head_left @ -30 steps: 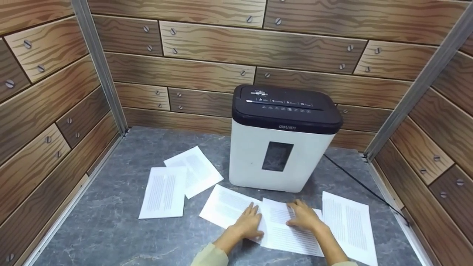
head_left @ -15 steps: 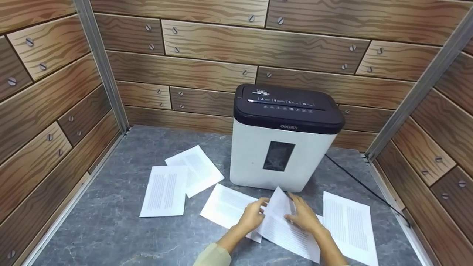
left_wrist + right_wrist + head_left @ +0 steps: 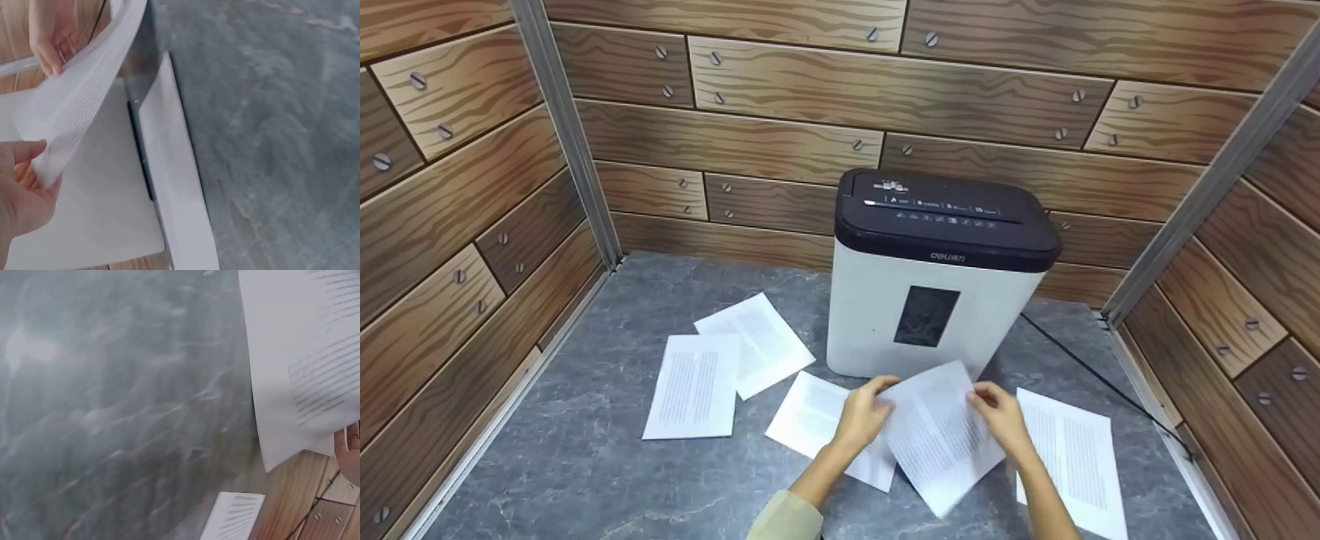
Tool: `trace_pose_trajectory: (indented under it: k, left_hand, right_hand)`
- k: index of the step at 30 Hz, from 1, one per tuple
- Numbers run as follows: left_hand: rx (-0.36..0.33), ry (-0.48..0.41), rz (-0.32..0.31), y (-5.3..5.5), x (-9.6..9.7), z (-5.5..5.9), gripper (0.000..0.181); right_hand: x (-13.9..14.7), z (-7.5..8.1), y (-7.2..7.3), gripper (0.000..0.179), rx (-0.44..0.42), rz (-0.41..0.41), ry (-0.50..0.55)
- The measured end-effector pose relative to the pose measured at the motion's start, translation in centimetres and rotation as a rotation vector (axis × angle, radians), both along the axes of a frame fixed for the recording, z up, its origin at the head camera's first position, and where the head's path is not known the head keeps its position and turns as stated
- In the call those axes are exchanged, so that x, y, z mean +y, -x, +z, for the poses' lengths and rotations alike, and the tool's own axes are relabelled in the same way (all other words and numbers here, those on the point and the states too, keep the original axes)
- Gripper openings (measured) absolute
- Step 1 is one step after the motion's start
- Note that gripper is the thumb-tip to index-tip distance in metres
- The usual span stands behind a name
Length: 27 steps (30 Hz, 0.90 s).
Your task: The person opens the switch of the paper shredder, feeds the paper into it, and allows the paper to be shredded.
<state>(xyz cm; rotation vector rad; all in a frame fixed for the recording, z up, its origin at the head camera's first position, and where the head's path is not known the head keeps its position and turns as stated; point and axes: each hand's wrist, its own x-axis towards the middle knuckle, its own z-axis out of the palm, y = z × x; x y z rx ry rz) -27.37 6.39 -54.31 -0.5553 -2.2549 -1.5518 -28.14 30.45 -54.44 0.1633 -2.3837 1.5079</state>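
Both hands hold up a printed sheet of paper (image 3: pixel 934 435) in front of the shredder in the head view. My left hand (image 3: pixel 864 416) pinches its upper left corner, thumb on one face and fingers behind, as the left wrist view shows on the sheet (image 3: pixel 84 90). At its upper right edge, my right hand (image 3: pixel 997 416) pinches the sheet between thumb and fingers. The sheet bends between the hands and tilts toward me. Below it, another sheet (image 3: pixel 870 465) lies partly covered on the grey tabletop.
A paper shredder (image 3: pixel 915 322) with a white bin and dark lid stands behind the hands. Its black cable (image 3: pixel 1080 360) runs right. Two overlapping sheets (image 3: pixel 694 390) lie at left, and one more sheet (image 3: pixel 1069 457) at right. Wood-patterned walls (image 3: pixel 780 120) enclose the table.
Both hands have lifted the sheet from the table, where they lay flat on the papers. It is turned and raised toward the shredder's front, and the right hand now pinches its edge.
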Motion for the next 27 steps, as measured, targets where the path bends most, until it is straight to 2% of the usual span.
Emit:
trace_pose_trajectory:
  k: [2, 4, 8, 10, 14, 18, 21, 23, 27]
  left_hand:
    - [-0.029, -0.068, 0.033, 0.2, -0.4, 0.4, 0.040]
    - [-0.083, -0.197, 0.026, 0.3, -0.9, 0.8, 0.044]
    - [-0.195, -0.469, -0.055, 0.4, -1.6, 1.3, 0.043]
    - [-0.229, -0.525, -0.085, 0.1, -1.8, 1.8, 0.035]
    - [-0.252, -0.525, -0.075, -0.9, -2.0, 3.2, 0.021]
    - [-0.225, -0.520, -0.015, -1.4, -2.0, 4.2, 0.017]
    - [-0.203, -0.511, 0.025, -1.4, -2.0, 4.5, 0.013]
    - [-0.196, -0.498, 0.045, -0.7, -1.9, 3.9, 0.011]
    - [-0.183, -0.447, 0.085, 0.6, -2.1, 2.9, 0.009]
  right_hand:
    - [0.0, 0.9, -0.3, 0.014, -0.022, -0.030, 0.104]
    - [-0.2, 2.0, -0.6, 0.016, -0.042, -0.071, 0.203]
    - [-1.0, 4.1, -1.3, 0.018, -0.059, -0.152, 0.326]
    - [-1.4, 4.9, -1.7, 0.015, -0.066, -0.185, 0.382]
    - [-2.3, 5.9, -2.2, 0.008, -0.077, -0.200, 0.524]
    - [-2.9, 6.2, -2.3, 0.005, -0.085, -0.188, 0.561]
    - [-3.1, 6.3, -2.3, 0.009, -0.099, -0.183, 0.534]
    - [-3.1, 6.3, -2.3, 0.014, -0.090, -0.186, 0.499]
    - [-3.3, 6.4, -2.3, 0.021, 0.016, -0.220, 0.315]
